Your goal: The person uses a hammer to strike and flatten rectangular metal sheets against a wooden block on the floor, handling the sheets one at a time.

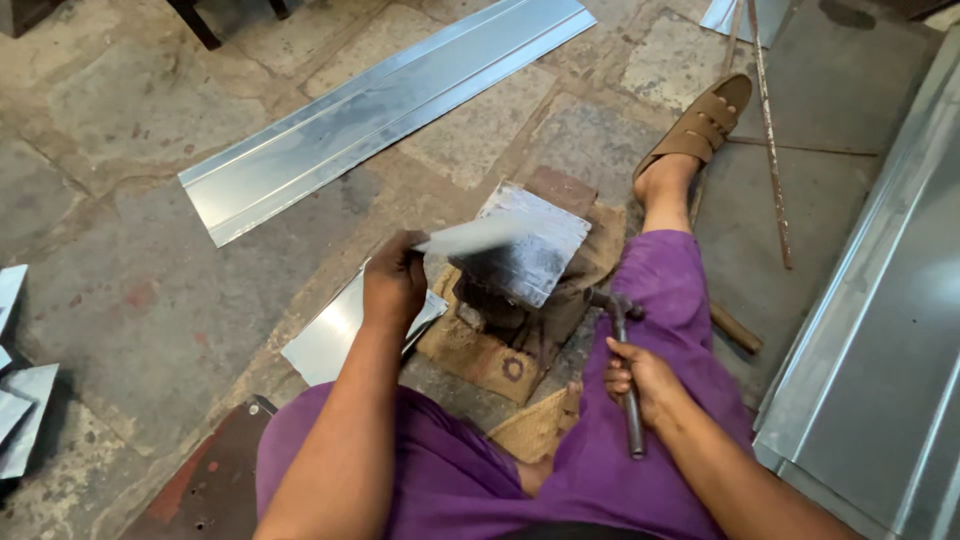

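My left hand grips a small strip of sheet metal, blurred with motion, and holds it over the top of a steel block. The block rests on a folded burlap sack between my legs. My right hand is closed around the handle of a hammer, whose head sits just right of the block, low against my purple-clad right leg. A flat metal sheet lies on the floor under my left hand.
A long folded metal sheet lies across the stone floor ahead. More large sheets are stacked at the right. A rusty rod runs beside my sandalled foot. Small metal offcuts lie at the left edge.
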